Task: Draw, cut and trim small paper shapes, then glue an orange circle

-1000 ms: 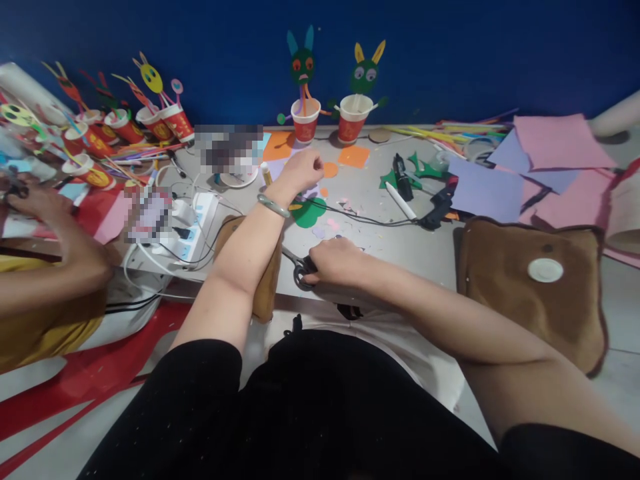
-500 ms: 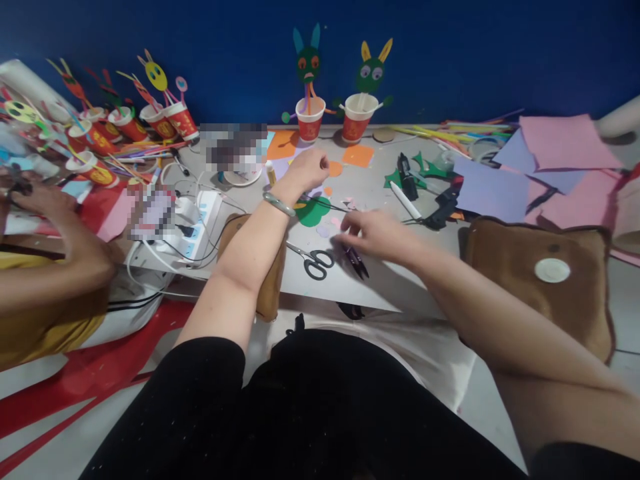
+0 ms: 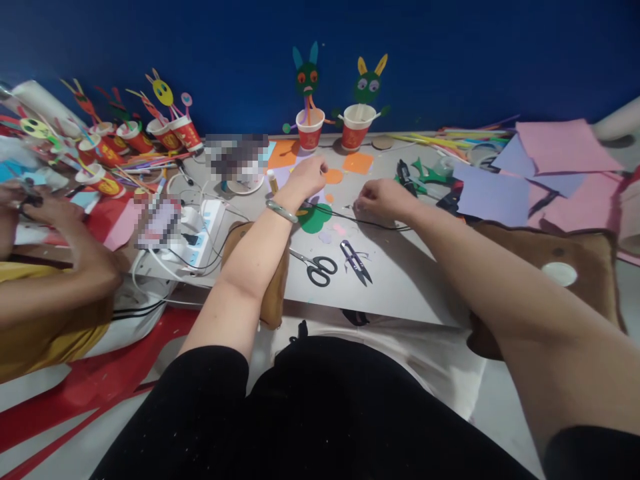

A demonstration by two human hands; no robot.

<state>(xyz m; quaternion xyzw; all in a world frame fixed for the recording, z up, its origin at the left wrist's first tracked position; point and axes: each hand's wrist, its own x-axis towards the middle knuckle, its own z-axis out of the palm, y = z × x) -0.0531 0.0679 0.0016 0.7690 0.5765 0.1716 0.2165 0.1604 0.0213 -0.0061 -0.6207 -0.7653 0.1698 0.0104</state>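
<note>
My left hand (image 3: 309,179), with a bangle on its wrist, is closed above the orange paper pieces; what its fingers hold, if anything, is hidden. To its right, my right hand (image 3: 383,199) is closed over the table, its fingertips near a tiny dark scrap too small to make out. A thin black cable (image 3: 345,215) runs from under my left hand toward my right forearm. A green paper shape (image 3: 315,219) lies below my left hand. Nearer the table edge are black-handled scissors (image 3: 320,270) and purple thread snips (image 3: 357,262).
Two cups with paper figures, one blue-eared (image 3: 309,137), one yellow-eared (image 3: 356,137), stand by the blue wall. A power strip (image 3: 207,233) and several decorated cups are left, beside another person's arm (image 3: 75,267). Coloured paper (image 3: 493,193) and a brown cushion (image 3: 590,253) are right.
My right hand has moved up and right, away from the thread snips, and its fingers have closed. The snips now show fully. My left hand stays nearly in place; the view has tilted slightly.
</note>
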